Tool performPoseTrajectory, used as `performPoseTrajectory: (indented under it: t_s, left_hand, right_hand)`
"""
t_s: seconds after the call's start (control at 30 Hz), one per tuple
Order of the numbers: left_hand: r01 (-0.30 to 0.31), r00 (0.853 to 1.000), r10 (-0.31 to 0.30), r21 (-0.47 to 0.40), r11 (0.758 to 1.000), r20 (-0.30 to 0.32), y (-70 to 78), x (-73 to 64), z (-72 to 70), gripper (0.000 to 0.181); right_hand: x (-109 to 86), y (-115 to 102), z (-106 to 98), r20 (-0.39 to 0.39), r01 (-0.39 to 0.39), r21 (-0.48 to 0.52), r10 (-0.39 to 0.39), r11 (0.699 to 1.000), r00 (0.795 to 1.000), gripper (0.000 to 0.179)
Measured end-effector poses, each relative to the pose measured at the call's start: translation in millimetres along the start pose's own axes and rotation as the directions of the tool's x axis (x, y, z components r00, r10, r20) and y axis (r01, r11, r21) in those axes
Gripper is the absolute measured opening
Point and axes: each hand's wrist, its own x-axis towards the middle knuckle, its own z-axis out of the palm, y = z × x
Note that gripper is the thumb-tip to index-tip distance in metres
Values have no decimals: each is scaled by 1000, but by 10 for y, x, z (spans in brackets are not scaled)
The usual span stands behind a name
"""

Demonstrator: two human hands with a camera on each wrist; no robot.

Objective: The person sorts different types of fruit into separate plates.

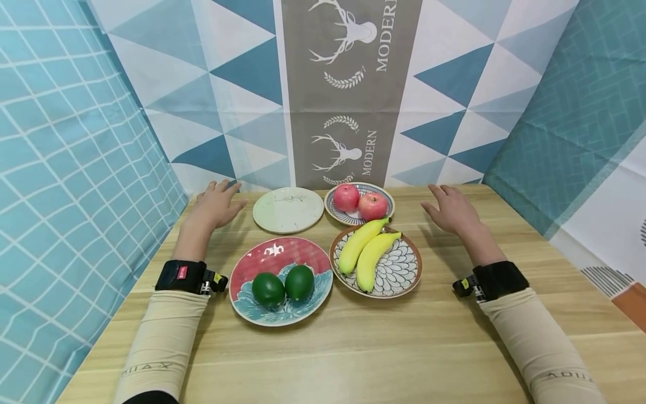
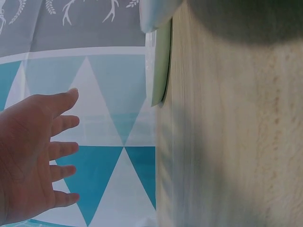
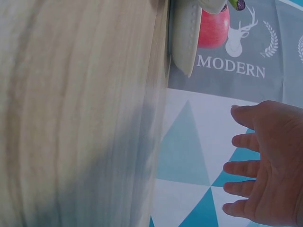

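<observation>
My left hand (image 1: 216, 205) hovers over the table's far left, fingers spread and nothing in it; nearest to it is a pale green-and-white plate (image 1: 289, 210). At the right, my right hand (image 1: 451, 209) is held above the wood with its fingers apart, also holding nothing. Between the hands, a blue-patterned plate (image 1: 330, 209) carries two apples (image 1: 373, 206). Two bananas (image 1: 374, 259) lie on a brown-rimmed plate (image 1: 404, 275) with a petal pattern. Two dark green fruits, like limes or avocados (image 1: 300, 282), sit on a red-and-blue plate (image 1: 252, 258). In both wrist views the palms face sideways, fingers loosely extended.
The wooden table (image 1: 353, 359) meets a patterned cloth backdrop (image 1: 242, 73) just behind the rear plates. Blue checked cloth (image 1: 55, 140) hangs at the left and teal cloth (image 1: 575, 129) at the right. The plates stand close together in the middle.
</observation>
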Motion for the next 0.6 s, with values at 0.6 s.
performPoseTrajectory:
  t_s: [0.6]
  left_hand:
    - [-1, 1000, 1, -10, 1000, 2, -31, -27, 13, 73]
  right_hand:
    - [33, 1, -8, 14, 3, 4, -3, 1000, 1000, 69]
